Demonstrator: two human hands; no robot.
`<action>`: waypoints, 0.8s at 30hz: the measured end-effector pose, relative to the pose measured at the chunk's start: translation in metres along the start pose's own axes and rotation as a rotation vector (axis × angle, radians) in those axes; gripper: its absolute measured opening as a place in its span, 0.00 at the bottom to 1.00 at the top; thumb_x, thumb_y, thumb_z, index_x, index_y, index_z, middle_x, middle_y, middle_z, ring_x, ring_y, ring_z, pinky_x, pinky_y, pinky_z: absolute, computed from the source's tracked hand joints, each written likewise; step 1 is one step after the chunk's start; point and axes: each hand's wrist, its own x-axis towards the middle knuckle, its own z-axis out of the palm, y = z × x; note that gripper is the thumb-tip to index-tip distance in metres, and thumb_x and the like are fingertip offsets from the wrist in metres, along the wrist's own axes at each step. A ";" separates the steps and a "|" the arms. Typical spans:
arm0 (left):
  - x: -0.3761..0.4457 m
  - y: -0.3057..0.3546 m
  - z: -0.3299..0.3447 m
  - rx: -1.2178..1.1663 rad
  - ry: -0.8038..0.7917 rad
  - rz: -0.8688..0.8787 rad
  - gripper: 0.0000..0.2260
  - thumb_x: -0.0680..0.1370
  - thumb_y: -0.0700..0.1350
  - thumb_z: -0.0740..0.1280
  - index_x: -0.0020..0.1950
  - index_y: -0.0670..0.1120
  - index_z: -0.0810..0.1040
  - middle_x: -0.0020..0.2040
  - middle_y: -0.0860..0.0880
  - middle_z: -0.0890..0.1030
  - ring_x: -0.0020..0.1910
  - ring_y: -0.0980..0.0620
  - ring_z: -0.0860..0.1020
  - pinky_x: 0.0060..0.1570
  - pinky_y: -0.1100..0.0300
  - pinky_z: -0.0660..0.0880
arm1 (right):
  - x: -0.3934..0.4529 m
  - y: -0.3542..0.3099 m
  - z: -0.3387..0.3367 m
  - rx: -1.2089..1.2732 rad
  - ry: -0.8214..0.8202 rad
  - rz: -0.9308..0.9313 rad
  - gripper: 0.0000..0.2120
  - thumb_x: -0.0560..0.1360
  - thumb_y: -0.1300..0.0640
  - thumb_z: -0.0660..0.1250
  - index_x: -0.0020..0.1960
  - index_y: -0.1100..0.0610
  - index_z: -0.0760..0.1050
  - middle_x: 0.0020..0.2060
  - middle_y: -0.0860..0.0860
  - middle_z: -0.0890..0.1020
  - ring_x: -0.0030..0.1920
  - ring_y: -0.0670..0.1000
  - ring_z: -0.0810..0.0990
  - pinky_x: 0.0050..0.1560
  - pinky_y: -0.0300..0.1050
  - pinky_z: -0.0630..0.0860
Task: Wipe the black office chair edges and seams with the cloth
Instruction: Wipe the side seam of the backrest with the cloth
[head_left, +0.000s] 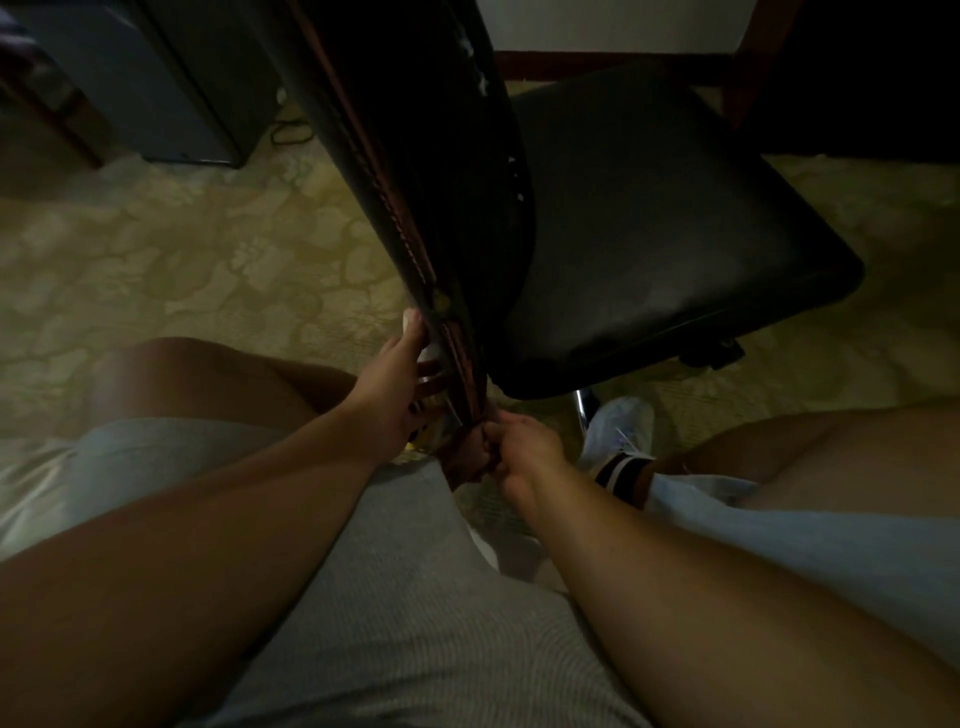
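Below the smooth black chair (649, 218)—both hands grip its stitched edge.

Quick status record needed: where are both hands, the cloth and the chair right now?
left hand: holds the lower edge of the chair back
right hand: grip closed on a dark cloth at the bottom of the back's seam
seat: to the right, nothing on it
floor: patterned carpet
lighting: dim, cloth details unclear
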 end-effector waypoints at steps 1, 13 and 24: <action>0.000 0.000 -0.001 0.007 -0.002 0.003 0.24 0.80 0.64 0.64 0.69 0.51 0.77 0.58 0.47 0.84 0.56 0.47 0.83 0.49 0.50 0.81 | -0.001 -0.001 0.001 0.014 -0.006 0.014 0.16 0.79 0.72 0.57 0.51 0.58 0.81 0.31 0.54 0.80 0.18 0.44 0.73 0.17 0.32 0.63; 0.006 -0.003 -0.001 0.036 0.007 -0.009 0.21 0.79 0.64 0.64 0.68 0.56 0.75 0.61 0.48 0.82 0.56 0.45 0.83 0.57 0.43 0.79 | 0.003 0.000 0.001 -0.039 0.079 -0.009 0.09 0.81 0.65 0.61 0.46 0.61 0.79 0.27 0.53 0.77 0.16 0.45 0.73 0.17 0.33 0.65; 0.010 -0.002 -0.002 0.058 0.023 0.017 0.19 0.78 0.66 0.64 0.64 0.58 0.77 0.59 0.48 0.83 0.56 0.45 0.83 0.54 0.44 0.80 | 0.009 -0.003 0.008 -0.042 0.096 -0.052 0.07 0.77 0.63 0.69 0.52 0.63 0.83 0.40 0.59 0.85 0.35 0.56 0.84 0.27 0.41 0.76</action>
